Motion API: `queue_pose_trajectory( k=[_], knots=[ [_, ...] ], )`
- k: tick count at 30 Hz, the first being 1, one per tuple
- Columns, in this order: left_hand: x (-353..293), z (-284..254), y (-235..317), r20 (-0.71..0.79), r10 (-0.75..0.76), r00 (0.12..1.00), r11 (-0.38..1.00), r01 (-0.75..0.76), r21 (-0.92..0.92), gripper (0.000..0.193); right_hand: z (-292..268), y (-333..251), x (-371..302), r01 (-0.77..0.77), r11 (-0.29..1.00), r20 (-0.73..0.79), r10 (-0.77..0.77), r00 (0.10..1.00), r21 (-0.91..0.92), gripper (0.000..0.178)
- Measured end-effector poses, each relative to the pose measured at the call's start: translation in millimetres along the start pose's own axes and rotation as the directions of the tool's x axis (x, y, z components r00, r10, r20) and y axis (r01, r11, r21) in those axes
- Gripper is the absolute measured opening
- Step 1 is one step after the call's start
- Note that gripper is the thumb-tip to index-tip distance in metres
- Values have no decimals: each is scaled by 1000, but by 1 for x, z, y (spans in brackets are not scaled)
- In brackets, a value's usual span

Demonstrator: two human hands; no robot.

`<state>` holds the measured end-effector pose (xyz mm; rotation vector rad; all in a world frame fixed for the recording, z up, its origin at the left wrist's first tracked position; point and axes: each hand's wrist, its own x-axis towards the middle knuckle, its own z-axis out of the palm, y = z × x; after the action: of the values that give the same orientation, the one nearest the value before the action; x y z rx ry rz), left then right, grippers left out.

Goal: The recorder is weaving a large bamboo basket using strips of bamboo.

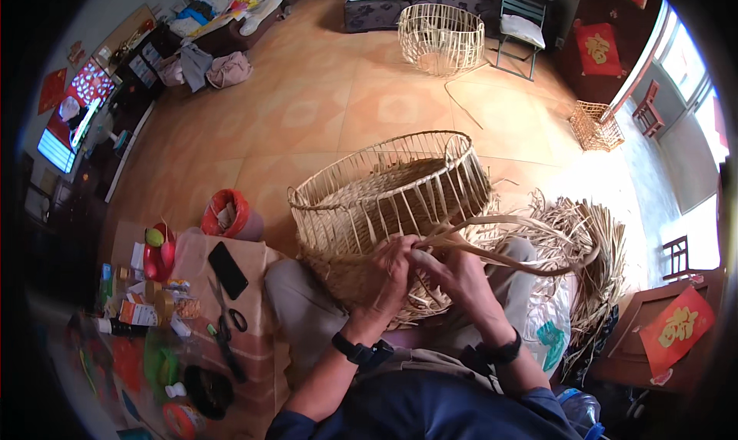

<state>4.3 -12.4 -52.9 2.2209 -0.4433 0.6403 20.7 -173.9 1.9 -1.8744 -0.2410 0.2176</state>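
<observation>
A large round basket (pixel 338 232), half woven of dried straw over upright ribs, leans tilted against my knees. My left hand (pixel 390 275) is closed at its near side, fingers pinching straw strands. Right beside it, my right hand (pixel 463 277) is closed on the same strands. Long brown straw strands (pixel 530 265) loop out from between my hands to the right. Where exactly the fingertips meet the weave is hidden by the hands.
A heap of loose dried straw (pixel 588 244) lies to my right. On the left, a covered table (pixel 257 286) bears scissors (pixel 223 305), a phone (pixel 228 269) and small items. A red-lined bin (pixel 231 213) stands behind it. An unwoven basket frame (pixel 442 40) and folding chair (pixel 523 33) stand farther off.
</observation>
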Motion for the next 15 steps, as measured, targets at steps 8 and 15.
queue_pose_trajectory(
  k=[8, 15],
  knots=[
    [6, -2, 10, -1, -73, 997, 991, 72, 109, 48, -38, 22, 65, -120, 835, 129, 59, 990, 537, 23],
    [7, 8, 33, 261, -113, 959, 698, -110, 707, 56, -36, 2, 82, 235, 972, 128, -231, 964, -14, 14]
  ],
)
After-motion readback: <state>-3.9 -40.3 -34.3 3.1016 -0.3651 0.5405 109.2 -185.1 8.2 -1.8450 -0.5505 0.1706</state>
